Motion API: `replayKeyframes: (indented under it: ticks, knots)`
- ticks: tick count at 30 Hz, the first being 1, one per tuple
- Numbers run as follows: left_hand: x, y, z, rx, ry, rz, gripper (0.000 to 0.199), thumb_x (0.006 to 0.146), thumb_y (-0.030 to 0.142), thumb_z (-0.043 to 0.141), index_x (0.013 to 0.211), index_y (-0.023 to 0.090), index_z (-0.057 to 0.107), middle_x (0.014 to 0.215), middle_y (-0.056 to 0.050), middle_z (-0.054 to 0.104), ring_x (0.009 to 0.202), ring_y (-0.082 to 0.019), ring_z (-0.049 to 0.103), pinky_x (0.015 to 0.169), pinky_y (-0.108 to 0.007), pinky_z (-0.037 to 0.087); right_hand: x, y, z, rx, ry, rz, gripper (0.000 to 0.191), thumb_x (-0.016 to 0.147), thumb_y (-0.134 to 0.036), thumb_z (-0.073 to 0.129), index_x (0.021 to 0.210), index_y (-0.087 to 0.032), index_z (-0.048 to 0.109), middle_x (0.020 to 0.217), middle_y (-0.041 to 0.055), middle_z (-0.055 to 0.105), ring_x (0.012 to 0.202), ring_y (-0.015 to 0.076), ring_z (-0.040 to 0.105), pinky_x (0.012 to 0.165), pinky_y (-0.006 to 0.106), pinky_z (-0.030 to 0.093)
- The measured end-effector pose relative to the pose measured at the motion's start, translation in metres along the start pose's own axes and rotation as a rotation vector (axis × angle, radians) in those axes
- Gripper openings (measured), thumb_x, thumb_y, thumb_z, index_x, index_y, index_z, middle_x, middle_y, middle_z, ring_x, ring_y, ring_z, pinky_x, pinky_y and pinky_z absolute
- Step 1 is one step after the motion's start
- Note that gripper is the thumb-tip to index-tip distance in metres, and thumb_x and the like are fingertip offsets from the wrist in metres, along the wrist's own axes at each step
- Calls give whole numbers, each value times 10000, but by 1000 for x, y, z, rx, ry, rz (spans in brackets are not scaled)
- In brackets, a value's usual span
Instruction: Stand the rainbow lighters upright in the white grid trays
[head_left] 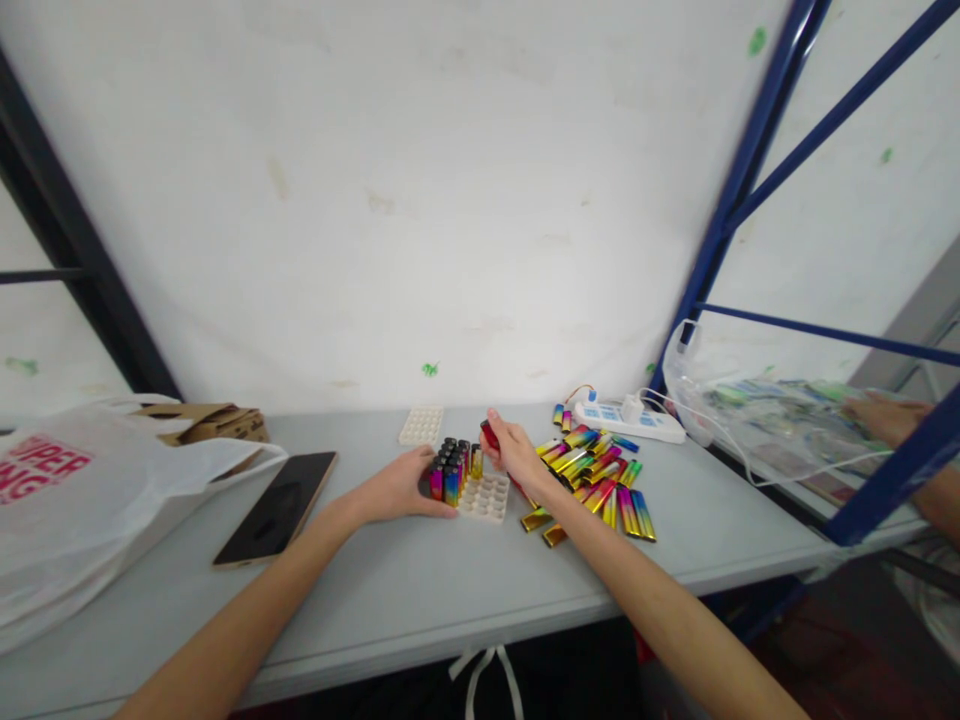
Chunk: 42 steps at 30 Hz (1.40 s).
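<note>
A white tray of round-cornered cells [491, 497] stands on the grey table, its left part filled with upright lighters [451, 470] in shiny rainbow colours with dark tops. My left hand [405, 485] wraps round the left side of these lighters, thumb at the front and fingers behind. Above the tray's right part, my right hand [511, 450] is closed on a red lighter [489, 434], held tilted and partly hidden by the fingers. To the right lies a loose pile of rainbow lighters [592, 470], partly behind my right forearm.
A second white tray [421, 426] lies near the wall. At left are a dark phone [277, 508], a white plastic bag [82, 500] and brown cardboard [217, 421]. A power strip [637, 420] stands at the back right. Past the blue frame [720, 230], another person's hand [889, 415] touches clear bags.
</note>
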<state>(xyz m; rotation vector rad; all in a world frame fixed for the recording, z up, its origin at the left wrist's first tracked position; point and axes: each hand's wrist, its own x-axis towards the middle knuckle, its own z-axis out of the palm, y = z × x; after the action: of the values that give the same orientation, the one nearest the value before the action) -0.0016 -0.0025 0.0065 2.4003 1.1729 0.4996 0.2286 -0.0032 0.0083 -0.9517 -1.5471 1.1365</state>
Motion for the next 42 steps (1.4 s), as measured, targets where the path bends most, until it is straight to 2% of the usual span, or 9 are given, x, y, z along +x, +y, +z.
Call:
replayKeyframes:
  ticks: [3,5,9,12,16,23,29,42]
  knots:
    - [0,-1,0,51,-5,6,716,630,650,837,1132,165,677,1164,-106,687,1064,-333,632,982,-420,488,-1,-3,-3,-35,-18,-96,586,970,-709,396,938,-178,642,586,-66,431,464,96,388,481,230,332]
    - [0,-2,1,56,-6,11,716,640,650,833,1134,156,675,1161,-112,683,1058,-330,632,974,-417,491,-2,-5,-5,-88,-19,-171,526,984,-658,430,1017,-179,644,663,-45,506,529,108,478,544,237,406]
    - [0,-3,2,53,10,8,717,626,633,846,1134,155,679,1161,-110,684,1048,-326,635,967,-414,493,-2,-7,-8,-235,78,-314,369,928,-560,607,948,-192,630,842,8,596,738,146,572,670,253,474]
    - [0,-2,2,55,7,7,701,631,626,845,1125,155,683,1150,-106,686,1044,-324,634,959,-410,495,-3,-8,-10,-408,183,-409,308,904,-496,664,854,-194,623,803,2,586,752,154,553,700,263,448]
    - [0,0,1,63,-3,3,697,638,624,843,1121,146,685,1151,-113,681,1041,-330,635,956,-414,494,-5,-8,-13,-476,135,-417,287,934,-472,644,874,-195,606,651,-51,517,612,130,482,623,252,388]
    - [0,-1,1,44,-14,3,704,648,614,836,1155,152,680,1161,-111,670,1046,-319,626,965,-412,492,-7,-1,-12,-621,7,-447,267,953,-459,653,953,-198,599,674,-55,557,610,122,509,616,238,373]
    - [0,-1,1,46,-19,8,685,655,617,833,1147,168,672,1139,-95,665,1044,-299,620,965,-396,493,-7,1,-13,-740,-4,-448,266,958,-465,660,963,-206,601,648,-63,555,586,116,511,593,228,345]
    - [0,-4,2,59,-1,11,663,648,633,831,1104,172,689,1138,-90,683,1041,-310,635,947,-387,503,-9,-1,-11,-752,-6,-433,235,980,-446,630,981,-212,605,659,-54,610,574,117,538,583,221,351]
